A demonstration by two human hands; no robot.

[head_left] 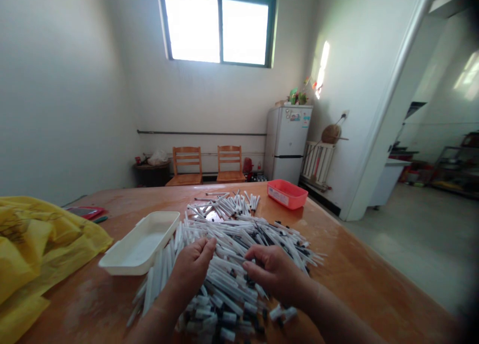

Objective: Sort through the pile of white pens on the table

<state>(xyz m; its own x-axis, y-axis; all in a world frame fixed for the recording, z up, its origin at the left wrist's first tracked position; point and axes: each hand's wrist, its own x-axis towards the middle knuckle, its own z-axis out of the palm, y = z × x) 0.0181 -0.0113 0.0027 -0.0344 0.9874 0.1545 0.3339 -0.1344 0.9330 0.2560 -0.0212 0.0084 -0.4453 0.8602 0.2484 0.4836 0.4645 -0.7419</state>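
A big heap of white pen barrels [224,279] and black pen refills [258,234] covers the middle of the table. Over it, my left hand [194,261] is closed, thumb pressed against the curled forefinger. My right hand [275,271] hovers to its right with fingers curled and thumb bent toward the forefinger. Whatever either hand pinches is too small or hidden to make out. Clear pen caps with dark parts [228,316] lie loose below and between my wrists. A smaller group of pens [228,204] lies beyond the main heap.
A cream plastic tray [123,257] stands left of the heap, and a red plastic basket [288,193] at the far right edge. Yellow plastic sheeting [48,239] spreads over the table's left side. Two wooden chairs [187,164] and a fridge [290,139] stand beyond the table.
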